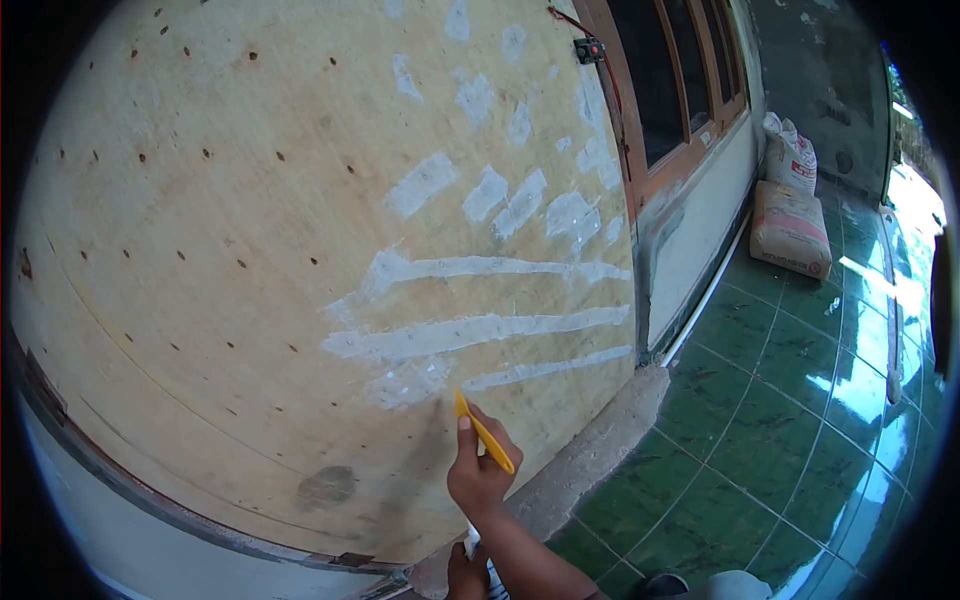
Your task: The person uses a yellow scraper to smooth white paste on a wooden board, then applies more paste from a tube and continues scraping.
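My right hand (pixel 482 465) is closed around a yellow putty knife (pixel 488 436). The knife's upper end meets the plywood panel (pixel 230 330), just below a patch of white filler (pixel 415 380). Lower down, at the bottom edge of the view, my left hand (pixel 467 575) is closed on something white, mostly hidden by my right forearm. Long white strips of filler (pixel 480 332) run across the panel above my right hand, with several smaller patches higher up. Rows of small dark spots dot the rest of the wood.
Green tiles (pixel 740 430) cover the floor to the right. Two sacks (pixel 791 230) are stacked by the far wall. A white pipe (pixel 712 283) lies along the wall's foot, below a wooden window frame (pixel 665 175). A small switch box (pixel 590 50) with a wire hangs at the panel's upper edge.
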Action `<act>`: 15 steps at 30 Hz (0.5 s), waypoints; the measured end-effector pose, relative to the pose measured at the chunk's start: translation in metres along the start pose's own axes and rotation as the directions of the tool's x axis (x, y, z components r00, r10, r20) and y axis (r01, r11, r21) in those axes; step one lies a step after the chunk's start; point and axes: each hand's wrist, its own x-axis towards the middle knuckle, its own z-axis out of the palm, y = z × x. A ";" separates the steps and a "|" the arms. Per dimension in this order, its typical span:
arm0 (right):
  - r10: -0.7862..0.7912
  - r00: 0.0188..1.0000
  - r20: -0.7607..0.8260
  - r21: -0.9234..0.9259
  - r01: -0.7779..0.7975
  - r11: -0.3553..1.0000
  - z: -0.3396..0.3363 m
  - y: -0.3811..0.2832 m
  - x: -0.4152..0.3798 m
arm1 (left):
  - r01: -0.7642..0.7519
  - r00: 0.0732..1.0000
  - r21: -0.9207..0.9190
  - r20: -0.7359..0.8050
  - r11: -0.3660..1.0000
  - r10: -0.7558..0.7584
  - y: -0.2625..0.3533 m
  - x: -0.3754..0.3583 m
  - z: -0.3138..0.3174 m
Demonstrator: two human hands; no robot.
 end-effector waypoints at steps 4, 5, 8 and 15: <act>0.190 0.912 -0.362 -0.057 -0.225 0.973 -0.042 0.074 0.050 | -0.014 0.998 -0.378 0.047 0.926 0.034 0.023 -0.020 0.016; 0.190 0.907 -0.377 -0.096 -0.242 0.965 -0.049 0.088 0.057 | -0.037 0.998 -0.351 0.037 0.936 0.054 0.026 -0.023 0.016; 0.032 0.950 -0.312 -0.267 -0.120 0.956 -0.047 0.092 0.057 | -0.059 0.996 -0.323 0.040 0.944 0.076 0.013 -0.011 0.019; -0.028 0.987 0.158 0.006 0.027 1.000 -0.039 0.016 0.036 | 0.187 0.978 0.175 0.058 0.967 -0.200 0.009 0.028 0.038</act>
